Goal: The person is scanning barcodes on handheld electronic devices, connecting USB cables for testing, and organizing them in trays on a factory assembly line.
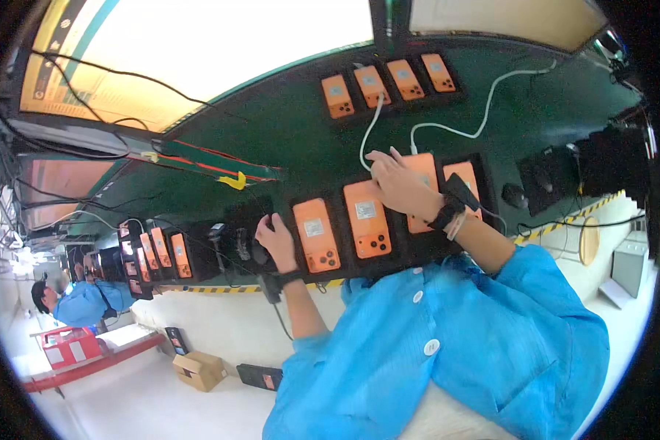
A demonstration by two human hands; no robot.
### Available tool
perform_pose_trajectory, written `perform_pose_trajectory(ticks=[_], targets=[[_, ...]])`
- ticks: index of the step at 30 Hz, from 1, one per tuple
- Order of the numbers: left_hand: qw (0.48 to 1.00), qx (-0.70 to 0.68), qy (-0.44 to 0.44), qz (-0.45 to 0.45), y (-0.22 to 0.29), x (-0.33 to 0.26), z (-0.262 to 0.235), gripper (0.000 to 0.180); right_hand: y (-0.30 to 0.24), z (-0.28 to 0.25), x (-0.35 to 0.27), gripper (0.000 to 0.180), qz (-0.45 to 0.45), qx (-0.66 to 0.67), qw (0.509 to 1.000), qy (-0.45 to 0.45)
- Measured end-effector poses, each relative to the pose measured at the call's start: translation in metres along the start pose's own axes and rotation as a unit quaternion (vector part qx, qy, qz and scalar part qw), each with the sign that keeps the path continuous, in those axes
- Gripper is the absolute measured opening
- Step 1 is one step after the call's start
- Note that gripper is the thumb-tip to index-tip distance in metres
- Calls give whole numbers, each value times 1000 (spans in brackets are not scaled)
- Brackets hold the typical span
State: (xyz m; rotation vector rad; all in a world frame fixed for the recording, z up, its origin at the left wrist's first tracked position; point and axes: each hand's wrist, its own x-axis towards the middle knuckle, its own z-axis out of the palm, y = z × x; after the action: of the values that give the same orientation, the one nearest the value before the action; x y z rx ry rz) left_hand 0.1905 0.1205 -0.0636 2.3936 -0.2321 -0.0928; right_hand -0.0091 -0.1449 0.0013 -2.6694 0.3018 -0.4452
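Observation:
Orange phones lie back-up on a black mat in front of me: a left one (316, 233), a second one (367, 218), a third one (421, 172) and a right one (460, 178). My right hand (403, 185) reaches over the second and third phones. Its fingers close round the end of a white cable (363, 141) at the second phone's top edge; the plug is hidden. Another white cable (455, 130) runs to the third phone's top. My left hand (277, 242), fingers apart and slightly bent, rests left of the left phone beside a dark object.
A back row of orange phones (370, 86) lies below large bright screens (271, 44). More phones (180, 254) are at the far left. A yellow tag (232, 180) hangs on a wire. A black mouse (514, 195) sits at right. Another person (81, 302) works at far left.

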Motion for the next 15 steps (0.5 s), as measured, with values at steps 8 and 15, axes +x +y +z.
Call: perform_pose_trajectory(ticks=[8, 15], targets=[[825, -395, -313, -256, -113, -2, 27, 41, -10, 10, -14, 54, -45, 17, 999, -15], [913, -338, -185, -137, -73, -31, -9, 39, -10, 13, -16, 56, -27, 43, 999, -7]])
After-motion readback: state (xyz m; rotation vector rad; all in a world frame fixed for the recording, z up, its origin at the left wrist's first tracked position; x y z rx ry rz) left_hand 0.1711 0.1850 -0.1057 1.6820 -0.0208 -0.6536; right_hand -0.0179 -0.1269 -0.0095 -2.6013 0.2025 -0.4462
